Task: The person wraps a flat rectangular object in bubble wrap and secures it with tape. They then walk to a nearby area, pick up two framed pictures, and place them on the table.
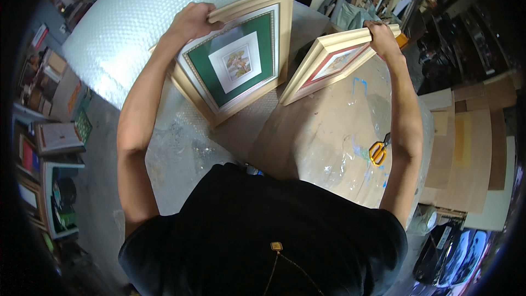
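Observation:
My left hand [196, 21] grips the top edge of a pale wooden picture frame [283, 38] with a green mat and a small print in its middle. The frame is tilted, and its lower corner hangs near the table's left edge. To the right, my right hand [382, 37] is closed over the top of a second pale frame [319, 50] with a reddish inner border. That one leans steeply, its lower edge at the table top. A gap separates the two frames. The fingertips behind both frames are hidden.
A big roll of bubble wrap [126, 27] lies behind the left frame. Orange-handled scissors [378, 152] rest on the plastic-covered table [323, 137], near my right forearm. Cardboard sheets [466, 142] stand at the right. More frames [60, 138] are stacked at the far left.

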{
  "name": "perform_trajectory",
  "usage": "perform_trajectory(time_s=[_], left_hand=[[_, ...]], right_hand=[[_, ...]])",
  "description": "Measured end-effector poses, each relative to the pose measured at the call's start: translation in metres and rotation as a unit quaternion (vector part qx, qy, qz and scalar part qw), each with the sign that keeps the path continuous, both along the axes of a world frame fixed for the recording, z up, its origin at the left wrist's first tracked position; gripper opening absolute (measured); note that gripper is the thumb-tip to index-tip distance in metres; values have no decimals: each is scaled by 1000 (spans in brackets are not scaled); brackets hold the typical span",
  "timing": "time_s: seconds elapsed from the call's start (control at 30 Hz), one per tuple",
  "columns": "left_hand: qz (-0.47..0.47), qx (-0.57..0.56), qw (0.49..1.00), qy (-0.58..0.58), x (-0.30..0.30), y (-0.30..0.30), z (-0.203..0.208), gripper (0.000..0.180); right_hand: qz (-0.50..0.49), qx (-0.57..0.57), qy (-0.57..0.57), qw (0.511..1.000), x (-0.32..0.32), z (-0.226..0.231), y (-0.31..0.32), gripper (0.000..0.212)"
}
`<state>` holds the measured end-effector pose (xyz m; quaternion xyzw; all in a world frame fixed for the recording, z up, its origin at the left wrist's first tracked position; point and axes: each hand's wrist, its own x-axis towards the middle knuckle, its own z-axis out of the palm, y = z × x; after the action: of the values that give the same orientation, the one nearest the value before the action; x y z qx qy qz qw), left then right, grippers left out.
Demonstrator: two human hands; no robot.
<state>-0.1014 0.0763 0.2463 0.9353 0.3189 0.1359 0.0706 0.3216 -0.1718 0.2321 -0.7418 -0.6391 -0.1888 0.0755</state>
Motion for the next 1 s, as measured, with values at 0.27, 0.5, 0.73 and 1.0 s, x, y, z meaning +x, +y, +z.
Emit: perform_trajectory(time_s=[0.27, 0.5, 0.73, 1.0], left_hand=[[-3, 34, 998, -57, -10, -25, 6, 33], [-47, 42, 996, -56, 5, -6, -2, 35], [-63, -42, 996, -48, 9, -10, 1, 35], [-81, -218, 966, -117, 5, -18, 16, 24]], right_hand=[[-7, -23, -5, 1000, 10, 15, 21, 19], [-19, -56, -37, 998, 31, 25, 70, 32], [-1, -57, -7, 998, 58, 12, 92, 43], [88, 3, 65, 994, 30, 8, 107, 36]])
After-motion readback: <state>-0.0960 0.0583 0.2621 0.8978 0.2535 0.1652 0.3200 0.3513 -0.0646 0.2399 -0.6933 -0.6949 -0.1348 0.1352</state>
